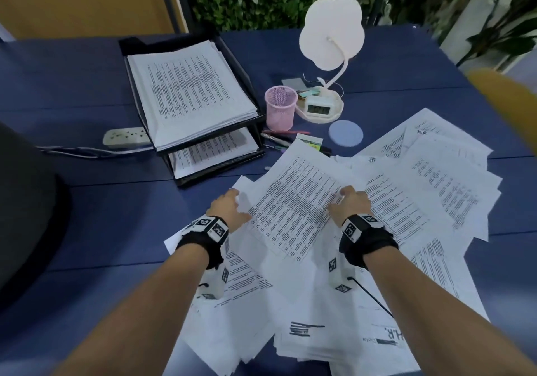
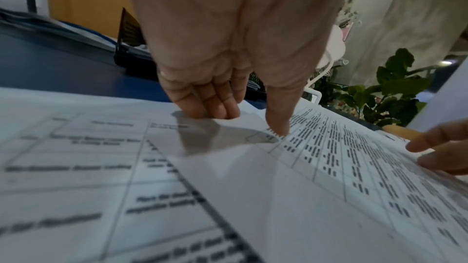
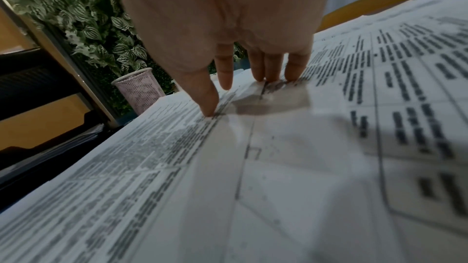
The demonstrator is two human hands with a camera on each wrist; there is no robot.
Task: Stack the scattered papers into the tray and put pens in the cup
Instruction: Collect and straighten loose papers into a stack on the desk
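Many printed papers (image 1: 421,189) lie scattered over the blue table. One sheet with dense tables (image 1: 293,201) lies on top between my hands. My left hand (image 1: 236,205) touches its left edge, thumb on the sheet (image 2: 329,187) and straight fingers (image 2: 210,105) just past the edge. My right hand (image 1: 340,200) presses its right edge with straight fingers (image 3: 268,69) and thumb. The black two-tier tray (image 1: 171,43) at the back left holds a paper stack (image 1: 189,91). A pink mesh cup (image 1: 280,107) stands right of it, with pens (image 1: 276,139) lying in front.
A white desk lamp (image 1: 331,33) with a small clock (image 1: 318,107) on its base stands behind the papers. A round blue coaster (image 1: 345,133) and sticky notes (image 1: 309,141) lie near the pens. A power strip (image 1: 125,137) sits left of the tray.
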